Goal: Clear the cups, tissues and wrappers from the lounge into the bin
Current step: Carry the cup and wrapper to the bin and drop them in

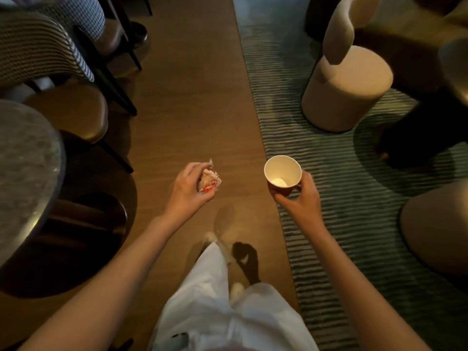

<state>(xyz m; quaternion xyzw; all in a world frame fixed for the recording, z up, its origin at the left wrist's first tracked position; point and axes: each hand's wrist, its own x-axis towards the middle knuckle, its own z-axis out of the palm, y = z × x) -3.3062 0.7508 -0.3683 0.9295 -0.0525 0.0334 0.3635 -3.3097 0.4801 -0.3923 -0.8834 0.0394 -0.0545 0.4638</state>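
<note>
Carrying step, bin not in view. Far left of the left hand: round marble tabletop [27, 171]. Left hand [188, 190], fingers curled tight round a crumpled red-and-white wrapper [209, 180]; best kept clenched so no scrap drops on the wooden floor [192, 110]. Right hand [300, 198], gripping a paper cup [283, 173] by its lower wall, mouth up; best held level, given possible dregs. Beyond the right hand: striped rug [329, 160], beige stool [347, 89].
</note>
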